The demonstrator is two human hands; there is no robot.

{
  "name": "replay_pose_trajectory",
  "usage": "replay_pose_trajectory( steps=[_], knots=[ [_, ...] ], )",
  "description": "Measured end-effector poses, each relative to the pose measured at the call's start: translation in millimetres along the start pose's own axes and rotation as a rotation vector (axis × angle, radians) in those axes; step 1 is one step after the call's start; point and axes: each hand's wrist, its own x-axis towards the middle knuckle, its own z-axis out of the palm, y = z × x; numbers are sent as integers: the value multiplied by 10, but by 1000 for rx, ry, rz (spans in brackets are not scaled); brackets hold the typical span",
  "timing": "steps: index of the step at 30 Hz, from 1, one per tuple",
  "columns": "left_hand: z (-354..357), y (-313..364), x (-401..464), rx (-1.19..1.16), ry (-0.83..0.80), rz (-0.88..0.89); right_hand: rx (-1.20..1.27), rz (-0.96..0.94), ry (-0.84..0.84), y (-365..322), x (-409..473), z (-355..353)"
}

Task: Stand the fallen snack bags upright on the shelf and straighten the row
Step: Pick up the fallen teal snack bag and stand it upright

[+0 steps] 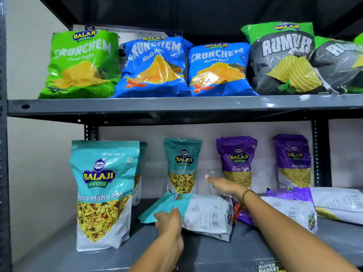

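A teal Khatta Mitha bag point(204, 214) lies on its side on the lower shelf point(82, 258), back label up. My left hand point(169, 220) rests on its teal top end, fingers curled over the edge. My right hand point(225, 185) hovers flat and open just above the bag's far side. Two purple Aloo Sev bags lie fallen to the right, one point(290, 211) under my right forearm and another point(337, 203) behind it. A large teal bag point(102, 193) stands upright at the left. A smaller teal bag point(182, 165) and two purple bags point(236, 160) point(293, 160) stand at the back.
The upper shelf point(176, 104) carries a row of green, blue and grey chip bags. A dark perforated post point(321, 152) rises at the back right and the rack's frame point(4, 134) runs down the left edge. A second teal bag hides behind the large one.
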Motion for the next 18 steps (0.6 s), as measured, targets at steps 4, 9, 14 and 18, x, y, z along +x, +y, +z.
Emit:
replay_pose_trajectory(
  steps=[4,9,14,18],
  knots=[
    [70,-137,-2,-109,-91,-69,-24,49,-71,184,231,65],
    [252,-179,-91,-269,-119,-194,-33,66,-262,216,468,112],
    [341,-143,-82,-391,-49,-152,141,17,-308,234,447,165],
    [283,-23,-28,-410,-52,3,234,-80,-209,258,328,164]
  ],
)
